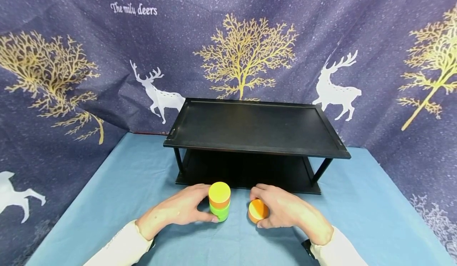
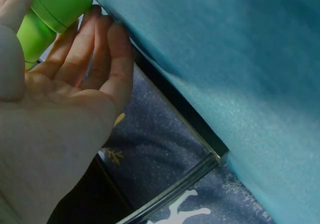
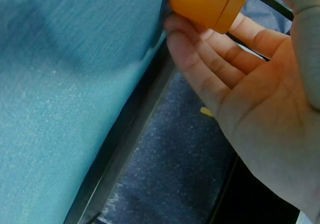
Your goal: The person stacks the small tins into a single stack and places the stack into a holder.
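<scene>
In the head view, a short stack stands in front of the black rack, with a yellow-topped orange round piece point(image 1: 219, 192) above a green round container point(image 1: 220, 213). My left hand point(image 1: 183, 206) holds the green container from its left side, thumb in front and fingers behind. The left wrist view shows the green body point(image 2: 65, 3) with a seam, between thumb and fingers of that hand point(image 2: 65, 103). To the right, my right hand point(image 1: 282, 208) grips a squat orange round container point(image 1: 258, 211) by its sides. Its seam shows in the right wrist view, where the fingers point(image 3: 220, 63) curve along it.
A two-level black rack point(image 1: 257, 127) stands behind both hands, its lower shelf point(image 1: 246, 169) just beyond the fingertips. Blue cloth point(image 1: 118, 186) covers the table. Dark fabric with deer and trees point(image 1: 260, 40) hangs behind and at both sides.
</scene>
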The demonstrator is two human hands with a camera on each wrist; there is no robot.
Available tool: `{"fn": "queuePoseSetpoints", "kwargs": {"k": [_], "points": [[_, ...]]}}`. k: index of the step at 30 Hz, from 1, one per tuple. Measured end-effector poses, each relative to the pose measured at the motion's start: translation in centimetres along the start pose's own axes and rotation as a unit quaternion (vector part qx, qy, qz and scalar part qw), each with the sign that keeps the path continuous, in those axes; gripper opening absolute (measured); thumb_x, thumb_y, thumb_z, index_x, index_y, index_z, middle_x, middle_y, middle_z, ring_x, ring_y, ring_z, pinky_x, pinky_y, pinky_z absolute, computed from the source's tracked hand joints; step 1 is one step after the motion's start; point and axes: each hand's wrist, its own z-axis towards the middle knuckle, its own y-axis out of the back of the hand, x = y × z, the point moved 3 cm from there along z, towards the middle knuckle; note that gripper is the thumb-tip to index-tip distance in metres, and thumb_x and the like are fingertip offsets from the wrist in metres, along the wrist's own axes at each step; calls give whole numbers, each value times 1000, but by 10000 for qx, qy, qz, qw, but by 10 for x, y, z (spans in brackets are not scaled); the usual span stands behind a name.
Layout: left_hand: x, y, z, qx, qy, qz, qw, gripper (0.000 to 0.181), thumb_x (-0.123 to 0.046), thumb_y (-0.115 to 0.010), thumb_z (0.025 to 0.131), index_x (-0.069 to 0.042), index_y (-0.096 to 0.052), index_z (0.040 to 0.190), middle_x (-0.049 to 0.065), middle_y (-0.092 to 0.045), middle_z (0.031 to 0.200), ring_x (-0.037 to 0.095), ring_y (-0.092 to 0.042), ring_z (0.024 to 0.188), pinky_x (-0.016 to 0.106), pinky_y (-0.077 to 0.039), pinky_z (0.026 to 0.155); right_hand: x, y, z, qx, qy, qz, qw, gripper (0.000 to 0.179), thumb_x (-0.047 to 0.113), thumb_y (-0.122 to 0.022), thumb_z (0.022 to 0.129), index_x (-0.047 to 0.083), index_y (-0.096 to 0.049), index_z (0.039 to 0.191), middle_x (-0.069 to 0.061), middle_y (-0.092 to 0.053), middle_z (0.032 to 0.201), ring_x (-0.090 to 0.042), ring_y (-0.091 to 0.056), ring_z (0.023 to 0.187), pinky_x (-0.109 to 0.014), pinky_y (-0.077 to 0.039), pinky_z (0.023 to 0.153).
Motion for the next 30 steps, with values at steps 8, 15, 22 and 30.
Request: {"fn": "queuePoseSetpoints", "kwargs": {"k": [8, 15, 22, 30], "points": [[-1, 1, 0, 18, 63, 2, 10000, 77, -65, -83, 83, -30, -60, 147, -16, -63, 139, 13, -58, 126, 49, -49, 113, 0, 1, -1, -64, 30, 37, 10000, 50, 27, -98, 75, 27, -62, 110, 13, -57, 105, -9, -57, 93, -27, -57, 84], [-1, 1, 0, -15, -33, -30, 10000, 75, -65, -83, 83, -30, -61, 145, -17, -63, 137, 13, -58, 124, 50, -49, 112, 1, 3, -3, -212, 112, 13, 9997, 50, 25, -97, 76, 26, -62, 112, 13, -57, 108, -9, -58, 94, -26, -58, 85], [0, 0, 0, -24, -23, 3, 10000, 74, -66, -83, 83, -33, -60, 146, -19, -63, 137, 12, -58, 124, 48, -49, 112, 2, 6, -5, -334, 155, -7, 9993, 50, 22, -96, 77, 26, -62, 115, 12, -57, 111, -10, -58, 96, -28, -58, 87], [1, 0, 0, -32, -91, 22, 10000, 75, -68, -81, 83, -31, -61, 146, -18, -63, 137, 13, -58, 124, 50, -49, 112, 2, 6, -5, -405, 172, 72, 9990, 50, 23, -94, 79, 26, -63, 118, 13, -58, 113, -10, -58, 99, -30, -59, 91]]}}
